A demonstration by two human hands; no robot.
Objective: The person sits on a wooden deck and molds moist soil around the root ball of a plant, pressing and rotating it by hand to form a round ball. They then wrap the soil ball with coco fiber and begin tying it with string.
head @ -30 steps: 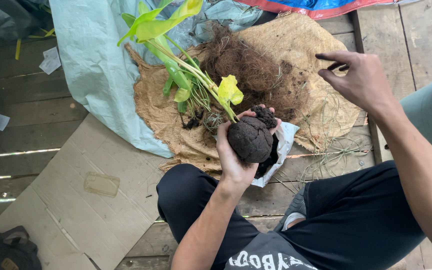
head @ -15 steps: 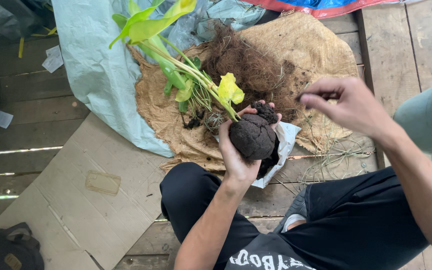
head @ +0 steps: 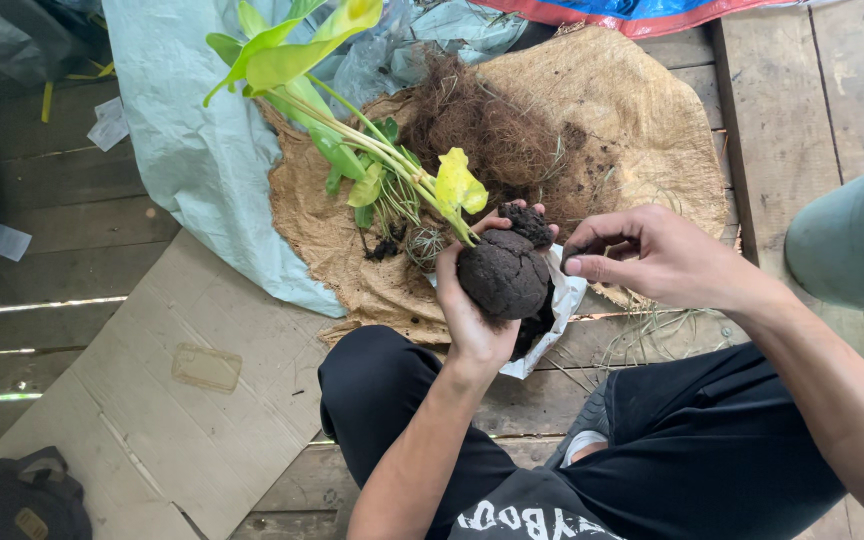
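Observation:
My left hand (head: 470, 318) cups a dark round ball of soil (head: 503, 272) with a green and yellow leafy plant (head: 352, 130) growing out of its top left. My right hand (head: 652, 255) hovers just right of the ball, thumb and fingers pinched together on what looks like a bit of dark soil. Under the ball lies a white plastic sheet (head: 560, 310). A heap of brown fibrous roots or coir (head: 487, 125) sits on the burlap sack (head: 642, 120) behind my hands.
A pale blue-green plastic sheet (head: 192, 150) lies left of the sack. Flattened cardboard (head: 152, 400) covers the wooden floor at lower left, with a dark bag (head: 22, 500) at the corner. A teal bucket (head: 852, 240) stands at the right edge. My black-trousered legs fill the bottom.
My right hand has come down and left from over the sack to beside the soil ball, fingers now pinched. My left hand holds the ball in place.

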